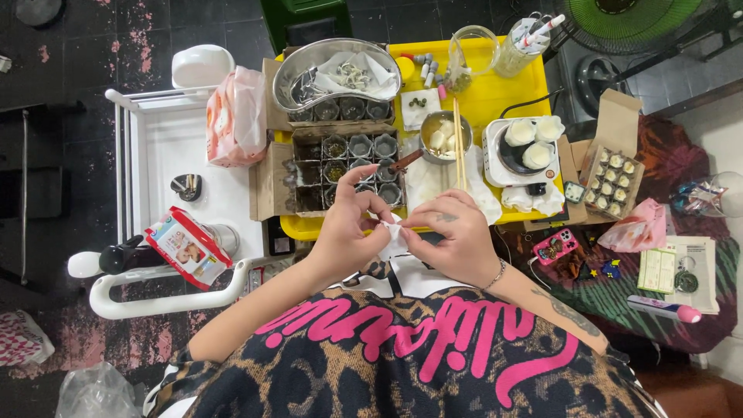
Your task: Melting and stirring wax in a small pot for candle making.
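Note:
My left hand (350,230) and my right hand (457,236) meet just below the yellow table (495,93), both pinching a small piece of white tissue (393,230) between their fingertips. Right above them stands a cardboard box (272,179) divided into cells that hold small metal cups (362,145). To its right a small metal pot (443,136) holds white pieces, with wooden chopsticks (458,147) lying across it on white paper.
A kidney-shaped metal basin (302,70) sits at the back of the table. A small white stove (520,155) and an open box of little candles (611,182) stand to the right. A white cart (166,147) with packets is on the left. A pink phone (555,245) lies at the right.

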